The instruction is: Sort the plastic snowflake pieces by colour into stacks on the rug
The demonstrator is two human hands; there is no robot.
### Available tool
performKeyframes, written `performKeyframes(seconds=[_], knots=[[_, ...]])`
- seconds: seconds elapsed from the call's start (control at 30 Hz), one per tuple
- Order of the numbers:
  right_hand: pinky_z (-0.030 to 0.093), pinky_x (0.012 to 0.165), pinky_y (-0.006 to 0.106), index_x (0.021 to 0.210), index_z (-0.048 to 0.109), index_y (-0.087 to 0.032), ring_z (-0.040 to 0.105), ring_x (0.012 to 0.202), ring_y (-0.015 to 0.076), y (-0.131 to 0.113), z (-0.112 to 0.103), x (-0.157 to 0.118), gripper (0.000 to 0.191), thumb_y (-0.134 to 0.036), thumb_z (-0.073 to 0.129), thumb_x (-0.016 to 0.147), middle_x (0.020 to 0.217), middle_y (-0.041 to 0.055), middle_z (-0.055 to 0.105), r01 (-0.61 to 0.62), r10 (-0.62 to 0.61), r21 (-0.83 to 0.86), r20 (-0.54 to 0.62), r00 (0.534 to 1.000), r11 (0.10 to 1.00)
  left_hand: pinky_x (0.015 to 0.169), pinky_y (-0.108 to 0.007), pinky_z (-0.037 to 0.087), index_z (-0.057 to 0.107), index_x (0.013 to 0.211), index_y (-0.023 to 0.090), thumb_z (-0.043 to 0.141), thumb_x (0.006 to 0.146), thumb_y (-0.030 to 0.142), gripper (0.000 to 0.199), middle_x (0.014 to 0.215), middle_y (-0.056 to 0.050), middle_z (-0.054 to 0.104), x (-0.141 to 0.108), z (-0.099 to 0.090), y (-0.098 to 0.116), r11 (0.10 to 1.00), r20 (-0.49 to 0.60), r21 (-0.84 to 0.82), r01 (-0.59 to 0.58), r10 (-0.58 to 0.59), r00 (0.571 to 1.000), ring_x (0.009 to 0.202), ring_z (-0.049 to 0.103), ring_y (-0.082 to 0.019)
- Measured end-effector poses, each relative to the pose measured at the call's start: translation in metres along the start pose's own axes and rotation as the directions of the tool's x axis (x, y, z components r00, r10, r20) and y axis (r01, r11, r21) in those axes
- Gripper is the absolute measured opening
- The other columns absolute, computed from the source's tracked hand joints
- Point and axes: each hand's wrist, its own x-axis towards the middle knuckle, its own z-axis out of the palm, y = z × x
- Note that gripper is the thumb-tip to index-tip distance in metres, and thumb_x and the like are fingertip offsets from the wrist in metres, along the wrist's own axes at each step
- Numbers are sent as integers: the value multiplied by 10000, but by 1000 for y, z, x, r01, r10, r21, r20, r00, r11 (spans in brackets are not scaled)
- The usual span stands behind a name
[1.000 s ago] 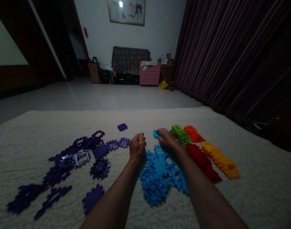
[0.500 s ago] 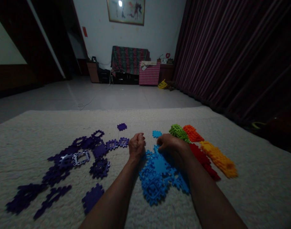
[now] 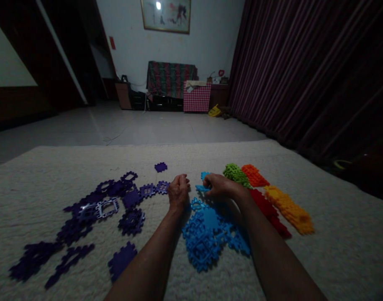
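Shifted up from the blue pile (image 3: 201, 246) since the earlier frame, the right hand (image 3: 221, 184) is now carrying a blue piece (image 3: 201, 188) just beyond the pile's far edge. Around this, a dark pleated curtain (image 3: 282, 62) is hanging along the right side, and a pale wall (image 3: 216, 42) is closing off the room behind a tiled floor (image 3: 166, 127). Nearer, a cream blanket (image 3: 342, 242) is spreading beneath all the pieces. Against the wall, a low dark cabinet (image 3: 137, 100) is standing partly under a striped cloth (image 3: 170, 77); its contents are staying hidden. On the blanket, loose purple pieces (image 3: 131, 198) are lying scattered at the left, and the blue pile is sitting between the forearms. Red (image 3: 269, 215), yellow (image 3: 288, 209), green (image 3: 237, 175) and orange stacks (image 3: 254, 175) are lying at the right. The left hand (image 3: 178, 193) is resting with fingers curled together, just beside a purple frame (image 3: 163, 187); whether it is gripping anything, I cannot tell. The right thumb and fingers are pinching the blue piece by its near-right end, while a flat blue tile (image 3: 204, 174) is lying just past it, partly hidden by the knuckles.
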Motion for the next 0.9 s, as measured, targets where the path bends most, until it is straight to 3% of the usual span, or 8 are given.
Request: performKeyframes(seconds=[0.2,0.37,0.47,0.57,0.73,0.8,0.9], knots=[[486,815,272,1176,643,-218,628,1001,217,3,4,0,636,-191,799,560,1160,74,666,32,-34,34,65,997,999,535,-255,491,691,926,126,490,838,440,383,761,-63,676,0,2,2,999,-11,-16,33,-33,999,630,648,-158],[488,843,293,1125,685,-251,634,1007,239,-2,11,0,570,-117,735,573,1130,55,682,94,-92,-20,77,993,995,527,-250,487,689,938,123,490,840,434,382,759,-60,675,1,2,-1,999,-1,-30,27,-27,1000,618,646,-152],[490,851,311,1136,681,-224,630,990,242,1,6,2,551,-126,721,595,1095,66,681,80,-80,3,73,994,997,533,-252,488,694,936,126,489,840,434,383,759,-64,683,2,2,-4,999,-2,-26,24,-24,1000,622,652,-154],[470,908,321,1183,650,-184,601,1051,244,13,-4,8,541,-132,688,646,1168,104,635,37,-37,0,-80,996,999,541,-264,493,700,934,128,492,837,453,398,753,-69,685,3,3,-8,1000,-2,-29,9,-10,1000,620,652,-160],[432,970,329,1249,582,-199,544,1123,237,28,2,17,584,-83,612,677,1222,97,583,69,-50,47,-333,941,997,540,-268,493,701,939,126,480,847,455,407,748,-71,679,4,4,-13,1000,1,-30,-10,10,1000,615,645,-158],[435,954,318,1261,561,-205,550,1097,221,26,10,18,574,-76,569,701,1229,94,575,66,-30,84,-374,927,994,534,-265,489,701,932,129,473,850,454,406,746,-67,678,4,3,-11,1000,3,-26,-6,7,1000,601,638,-153],[449,905,304,1202,587,-197,576,1032,211,21,18,19,497,-71,533,724,1203,104,586,-7,43,109,-329,943,994,532,-265,484,705,914,139,481,839,455,395,744,-60,680,3,2,-8,1000,16,-17,14,-14,1000,590,634,-151]])
